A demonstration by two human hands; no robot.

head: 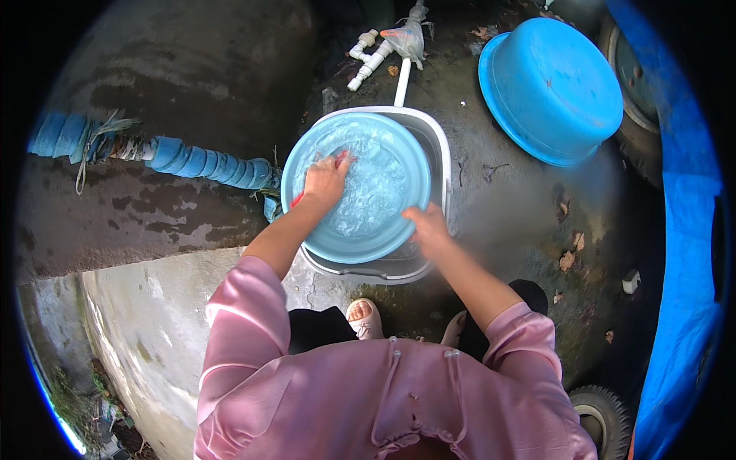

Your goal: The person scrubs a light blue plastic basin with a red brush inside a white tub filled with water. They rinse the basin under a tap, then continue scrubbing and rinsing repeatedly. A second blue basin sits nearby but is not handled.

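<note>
A light-blue plastic basin (356, 253) with churning water (374, 184) inside rests over a grey bucket (440, 144) with a pale rim. My left hand (326, 181) is in the basin, fingers curled on a red object (296, 199). Most of that object is hidden by the hand, so its kind is unclear. At the basin's right edge, my right hand (428, 227) grips the rim, thumb on top.
White pipe fittings (374, 63) stand behind the bucket. An upturned blue tub (558, 92) lies at the back right, near a wheel (632, 80). A blue-wrapped pipe (201, 164) runs in from the left. Blue tarpaulin (684, 276) hangs along the right side.
</note>
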